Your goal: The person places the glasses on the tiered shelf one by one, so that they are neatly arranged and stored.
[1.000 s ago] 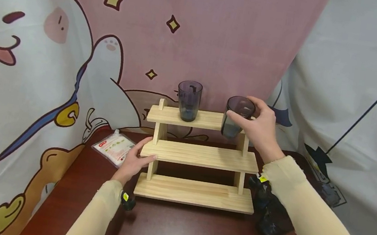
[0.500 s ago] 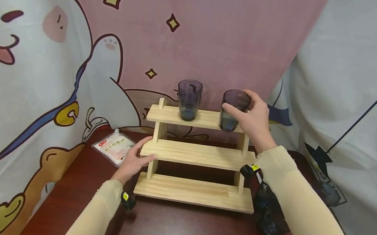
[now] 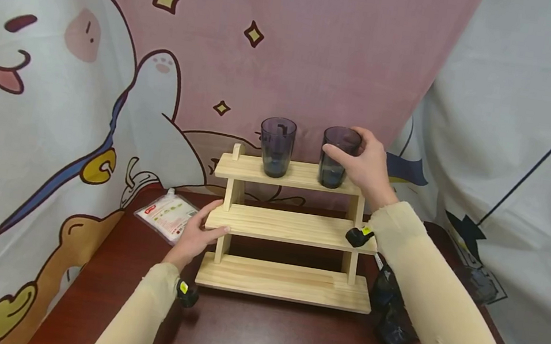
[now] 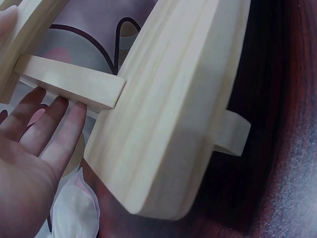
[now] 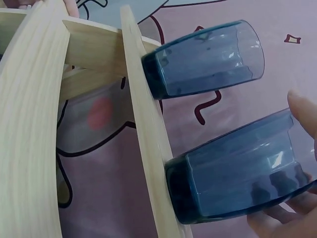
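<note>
A three-tier wooden rack (image 3: 294,228) stands on the table. On its top tier, left of the middle, a dark translucent glass (image 3: 276,148) stands upright. The right hand (image 3: 367,164) holds a second, matching glass (image 3: 332,171) near its rim, thumb in front and fingers behind; in the right wrist view this glass (image 5: 233,173) has its base against the top board. My left hand (image 3: 193,238) grips the left end of the middle tier. In the left wrist view, fingers of the left hand (image 4: 34,148) touch the rack's side support (image 4: 74,82).
A clear-and-white printed pouch (image 3: 168,216) lies on the dark red table (image 3: 253,337) left of the rack. Some black, shiny item (image 3: 394,321) lies at the rack's right, partly behind the right sleeve. Printed cloth (image 3: 354,49) hangs behind the table.
The right hand has moved left with its glass, which went from tilted at the rack's right end to upright on the top tier. My left hand has stayed in place.
</note>
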